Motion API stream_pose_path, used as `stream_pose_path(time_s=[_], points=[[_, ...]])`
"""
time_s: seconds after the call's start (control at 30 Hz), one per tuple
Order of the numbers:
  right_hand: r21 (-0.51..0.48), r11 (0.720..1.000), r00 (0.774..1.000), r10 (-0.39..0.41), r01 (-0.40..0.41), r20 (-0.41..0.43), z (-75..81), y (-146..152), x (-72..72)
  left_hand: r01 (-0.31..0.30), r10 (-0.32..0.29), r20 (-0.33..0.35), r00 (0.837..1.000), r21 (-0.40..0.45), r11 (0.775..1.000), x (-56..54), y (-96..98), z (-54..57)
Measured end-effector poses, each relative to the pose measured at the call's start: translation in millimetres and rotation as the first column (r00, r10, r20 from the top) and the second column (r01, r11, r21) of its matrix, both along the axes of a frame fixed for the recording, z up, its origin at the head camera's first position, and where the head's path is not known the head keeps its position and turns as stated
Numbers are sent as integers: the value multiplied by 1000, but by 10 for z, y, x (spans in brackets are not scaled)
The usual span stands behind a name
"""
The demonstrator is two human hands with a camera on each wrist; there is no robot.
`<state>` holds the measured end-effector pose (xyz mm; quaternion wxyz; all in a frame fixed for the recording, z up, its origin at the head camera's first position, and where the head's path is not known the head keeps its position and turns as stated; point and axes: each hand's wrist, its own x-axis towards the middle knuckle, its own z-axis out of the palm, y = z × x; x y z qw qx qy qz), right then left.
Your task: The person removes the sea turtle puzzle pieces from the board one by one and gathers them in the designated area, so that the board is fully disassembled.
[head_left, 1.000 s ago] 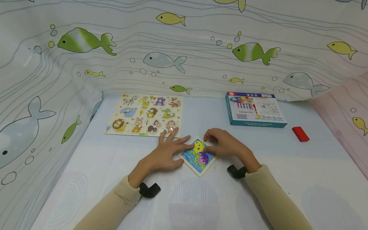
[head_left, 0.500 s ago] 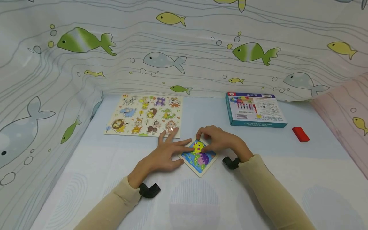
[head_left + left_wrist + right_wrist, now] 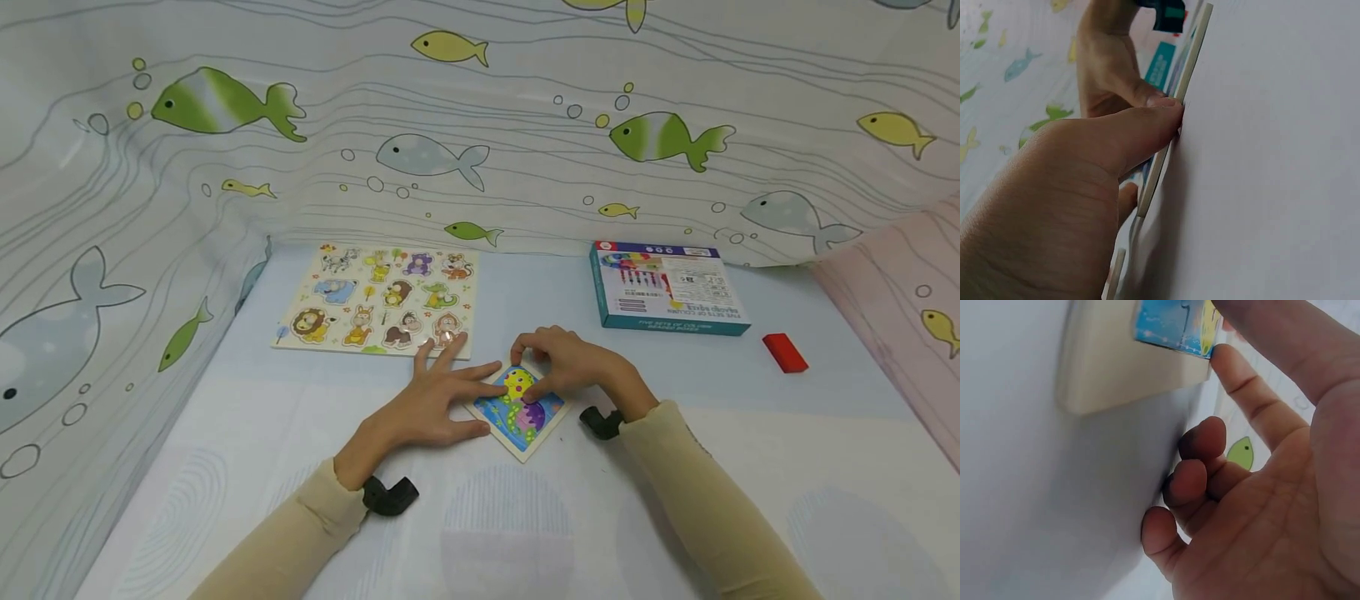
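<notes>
Together, left hand [image 3: 429,407] and right hand [image 3: 576,363] on 1 square puzzle [image 3: 517,423].

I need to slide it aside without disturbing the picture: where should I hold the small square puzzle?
Probably by its near corner, coming from the person's side, thumb and finger pinching across the two edges there. The puzzle is a thin board turned like a diamond, so this corner points nearest the person and is bare, while the left hand and right hand touch it farther up.

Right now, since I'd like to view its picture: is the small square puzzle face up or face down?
Face up. The head view shows the small square puzzle with its colourful picture uppermost, partly covered by fingers.
</notes>
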<state>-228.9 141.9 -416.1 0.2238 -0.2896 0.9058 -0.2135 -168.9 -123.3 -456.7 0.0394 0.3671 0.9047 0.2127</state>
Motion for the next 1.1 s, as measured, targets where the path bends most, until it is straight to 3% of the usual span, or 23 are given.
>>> stream_pose_path(time_s=[0.4, 0.83, 1.1], points=[[-36, 999, 998, -17, 19, 53, 0, -32, -49, -17, 17, 23, 1000, -4, 1000, -4, 6, 21], [-228, 973, 998, 36, -24, 50, -90, 3, 37, -8, 8, 6, 1000, 19, 1000, 11, -3, -21], [-357, 931, 993, -39, 78, 115, -146, 22, 51, -1, 2, -18, 1000, 24, 1000, 3, 2, -25]])
